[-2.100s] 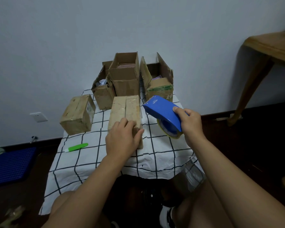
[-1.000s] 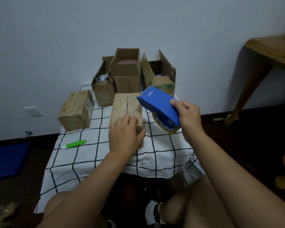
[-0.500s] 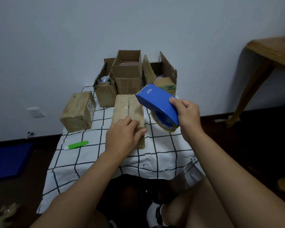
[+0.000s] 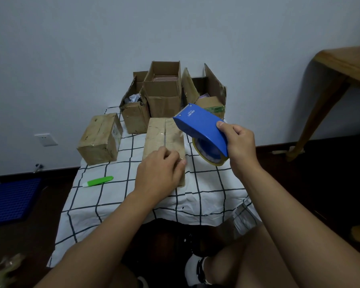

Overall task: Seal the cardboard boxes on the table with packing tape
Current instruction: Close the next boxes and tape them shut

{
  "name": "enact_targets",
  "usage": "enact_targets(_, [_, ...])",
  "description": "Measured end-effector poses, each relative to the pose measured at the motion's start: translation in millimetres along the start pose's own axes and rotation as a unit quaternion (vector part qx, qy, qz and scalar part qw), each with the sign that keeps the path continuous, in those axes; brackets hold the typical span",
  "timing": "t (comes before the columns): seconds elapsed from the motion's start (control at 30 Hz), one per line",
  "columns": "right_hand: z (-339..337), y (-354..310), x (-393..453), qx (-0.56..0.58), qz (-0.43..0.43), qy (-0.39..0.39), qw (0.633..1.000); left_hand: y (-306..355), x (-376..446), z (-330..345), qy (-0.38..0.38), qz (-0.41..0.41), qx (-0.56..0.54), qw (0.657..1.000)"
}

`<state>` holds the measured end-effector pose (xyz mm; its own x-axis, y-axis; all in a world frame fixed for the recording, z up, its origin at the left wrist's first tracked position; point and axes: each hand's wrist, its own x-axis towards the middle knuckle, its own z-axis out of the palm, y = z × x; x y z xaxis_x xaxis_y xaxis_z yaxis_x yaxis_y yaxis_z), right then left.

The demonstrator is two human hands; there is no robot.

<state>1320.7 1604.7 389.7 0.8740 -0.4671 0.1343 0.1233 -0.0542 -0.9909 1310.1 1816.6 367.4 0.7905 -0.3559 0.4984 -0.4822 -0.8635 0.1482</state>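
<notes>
While the long closed box (image 4: 164,138) lies mid-table on the checked cloth (image 4: 104,196), the left hand (image 4: 158,175) rests on its near end, fingers loosely bent. The right hand (image 4: 239,142) grips the blue tape dispenser (image 4: 200,127) just above the box's right edge; three open boxes (image 4: 162,94) stand behind.

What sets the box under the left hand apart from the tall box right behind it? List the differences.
The box under the left hand is closed, its flaps flat and glossy with tape; the tall box stands open, flaps up. The first lies long and low; the tall box rises well above it. The left hand rests on the first; nothing touches the tall box. Both are brown cardboard on the checked cloth.
</notes>
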Motion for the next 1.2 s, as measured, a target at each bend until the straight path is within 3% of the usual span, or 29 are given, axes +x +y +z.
enact_targets(0.2, [5,1,1,0.001,0.007,0.003,1.0,-12,12,1,-0.043,-0.072,-0.076,0.994])
enact_targets(0.33, [7,3,2,-0.002,0.011,0.001,1.0,-16,15,4,-0.048,-0.048,-0.059,0.996])
enact_targets(0.6, [10,-4,0,0.005,0.02,-0.013,1.0,-15,13,11,0.05,0.046,-0.017,0.998])
enact_targets(1.0, [26,-29,-7,0.004,-0.001,-0.04,0.999,-18,8,8,0.057,0.027,-0.062,0.996])
enact_targets(1.13, [38,-34,-9,0.002,0.014,-0.053,0.998,-31,0,1,0.006,0.039,-0.125,0.991])
enact_targets(1.2, [40,-34,-9,0.003,0.025,-0.058,0.998,-39,-5,-2,0.017,0.012,-0.179,0.984])
